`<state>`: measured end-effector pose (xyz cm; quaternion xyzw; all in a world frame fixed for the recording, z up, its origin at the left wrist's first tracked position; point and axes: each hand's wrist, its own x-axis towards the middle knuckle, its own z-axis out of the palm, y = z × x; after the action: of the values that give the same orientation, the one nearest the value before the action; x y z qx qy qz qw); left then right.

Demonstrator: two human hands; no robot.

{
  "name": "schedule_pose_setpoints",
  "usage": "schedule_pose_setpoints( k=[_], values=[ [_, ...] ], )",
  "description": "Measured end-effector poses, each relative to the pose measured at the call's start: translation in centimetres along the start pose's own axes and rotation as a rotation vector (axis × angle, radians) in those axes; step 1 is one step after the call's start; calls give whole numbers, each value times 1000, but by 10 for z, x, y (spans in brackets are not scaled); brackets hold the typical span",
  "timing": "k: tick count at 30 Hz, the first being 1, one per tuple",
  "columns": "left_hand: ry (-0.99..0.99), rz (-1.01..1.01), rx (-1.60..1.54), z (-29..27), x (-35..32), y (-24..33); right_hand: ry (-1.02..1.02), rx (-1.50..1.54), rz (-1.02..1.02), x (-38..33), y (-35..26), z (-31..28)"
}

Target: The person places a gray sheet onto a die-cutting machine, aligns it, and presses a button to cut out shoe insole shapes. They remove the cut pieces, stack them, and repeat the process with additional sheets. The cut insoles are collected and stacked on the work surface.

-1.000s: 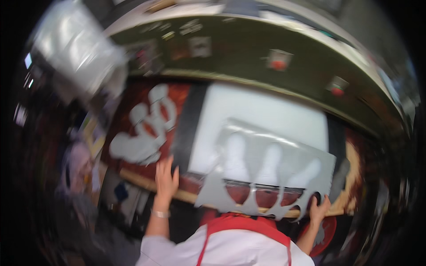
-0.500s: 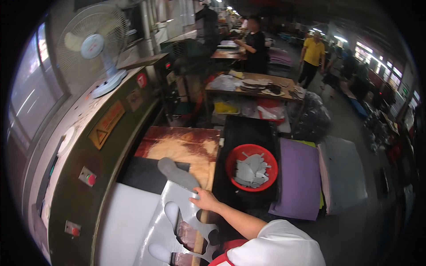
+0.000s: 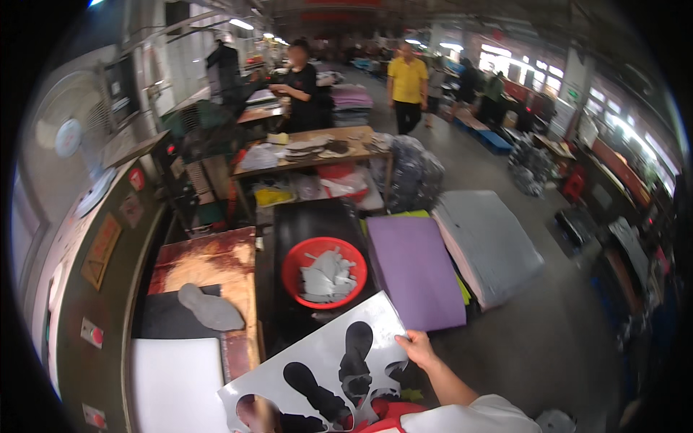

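Note:
My right hand [image 3: 419,349] pinches the right edge of a shiny grey sheet [image 3: 325,340] with several sole-shaped holes cut through it. The sheet is tilted, its upper corner just below a red basin [image 3: 290,280]. Grey cut pieces [image 3: 326,277] lie heaped in that basin. On the left, a grey sole-shaped piece [image 3: 209,309] lies partly over a black mat [image 3: 160,317] and partly over a worn wooden board [image 3: 206,261]. A white sheet [image 3: 177,382] lies nearer to me. My left hand does not show.
A green machine [image 3: 94,317] with red buttons and a fan [image 3: 69,137] runs along the left. Purple sheets [image 3: 416,270] and grey sheets [image 3: 491,245] are stacked right of the basin. Behind stands a table [image 3: 271,164] with cut pieces. Two people [image 3: 408,79] stand farther back.
The holed sheet has been swung right and upward in my right hand, off the white sheet and board. The sole-shaped piece stays behind on the mat. My view has turned right.

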<state>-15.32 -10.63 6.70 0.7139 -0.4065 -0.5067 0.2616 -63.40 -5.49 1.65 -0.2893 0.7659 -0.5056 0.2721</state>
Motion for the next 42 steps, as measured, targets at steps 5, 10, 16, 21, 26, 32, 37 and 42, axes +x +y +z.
schedule_pose_setpoints(
  k=[5,10,16,21,26,32,37,42],
  values=[
    [-192,668,354,36,-22,51,188,162,14,-29,33,-77],
    [-351,687,-18,119,-24,79,363,323,62,-73,81,-166],
    [-630,798,86,269,-102,100,752,483,102,-171,162,-298],
    [-1058,914,181,403,-192,111,1266,480,102,-293,199,-392],
    [-1521,1153,300,549,-326,102,1756,82,117,-466,188,-469],
    [-2148,1234,79,651,-543,41,2301,-349,-101,-671,61,-488],
    [-2348,1241,144,691,-704,-60,2504,-824,17,-756,50,-433],
    [-2110,1186,544,723,-687,-217,2333,-552,845,-728,210,-332]
  ],
)
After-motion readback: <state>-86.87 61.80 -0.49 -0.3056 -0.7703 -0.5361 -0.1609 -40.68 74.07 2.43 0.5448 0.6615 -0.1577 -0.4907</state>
